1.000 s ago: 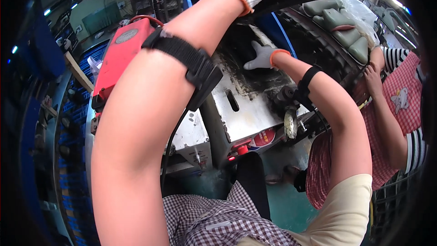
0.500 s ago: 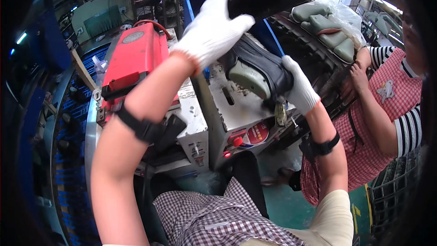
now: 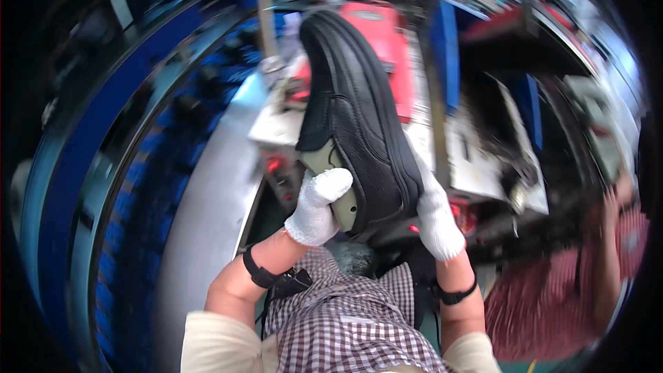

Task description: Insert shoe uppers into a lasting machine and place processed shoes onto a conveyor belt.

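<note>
Racking with blue slats [image 3: 141, 200] is seen at the left, fronted by a curved blue band [image 3: 86, 121], both bent by the lens. Next to it a silver metal surface [image 3: 207, 200] is shown, its edge run toward the lower middle.

By the gloved left hand [image 3: 314, 214] the pale green form [image 3: 319, 159] inside the shoe is clasped; the thumb is laid across its exposed part, and the other fingers are mostly hidden. The black shoe [image 3: 359, 110] is held up at the middle of the view, between both hands, its toe pointed away and its sole turned to the right. Behind its upper part a red machine cover [image 3: 383, 48] is partly hidden. The heel end is grasped from the sole side by the gloved right hand [image 3: 436, 221], with the fingers stretched along the sole and their tips not clearly shown.

Farther right, a white machine top [image 3: 476, 166] is stood well apart from the shoe, below a raised dark lid [image 3: 525, 45]. At the far right, a co-worker's red apron [image 3: 552, 297] is blurred.
</note>
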Demonstrator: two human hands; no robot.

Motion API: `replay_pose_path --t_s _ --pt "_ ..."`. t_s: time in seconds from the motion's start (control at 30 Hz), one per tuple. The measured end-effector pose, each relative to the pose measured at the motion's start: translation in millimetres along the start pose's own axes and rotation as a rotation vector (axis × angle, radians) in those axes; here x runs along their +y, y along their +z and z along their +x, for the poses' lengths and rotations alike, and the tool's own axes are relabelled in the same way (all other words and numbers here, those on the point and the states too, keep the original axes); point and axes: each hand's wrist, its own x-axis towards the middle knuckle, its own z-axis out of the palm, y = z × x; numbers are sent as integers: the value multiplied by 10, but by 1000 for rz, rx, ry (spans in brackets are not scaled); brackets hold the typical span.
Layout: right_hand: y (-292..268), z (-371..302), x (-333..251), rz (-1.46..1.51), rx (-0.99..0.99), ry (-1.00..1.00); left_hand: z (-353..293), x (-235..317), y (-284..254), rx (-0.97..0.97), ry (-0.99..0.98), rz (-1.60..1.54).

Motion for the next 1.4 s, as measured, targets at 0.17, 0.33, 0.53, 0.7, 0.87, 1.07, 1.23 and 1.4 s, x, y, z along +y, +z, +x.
replay_pose_path --t_s 0.17,0.33,0.53,0.7,0.87,1.07,1.23,1.4 --pt "94 286 101 -604 185 -383 -542 762 -372 443 146 422" --pt "54 629 578 -919 254 -392 -818 1427 -1359 780 190 342" --pt "23 786 866 -1073 362 -581 -400 2183 -3061 1057 150 319" --pt "0 766 936 -1092 359 -559 86 2941 -4564 1250 119 418" --pt "-19 758 1006 -1075 381 -555 505 2823 -4918 1478 138 1025" --pt "51 783 990 -1020 384 -541 790 2565 -4349 1743 -6 1035" --pt "29 752 915 -1026 404 -523 456 1848 -3479 1175 163 1101" --pt "86 788 734 -910 351 -312 -311 1300 -2949 614 -203 1688"
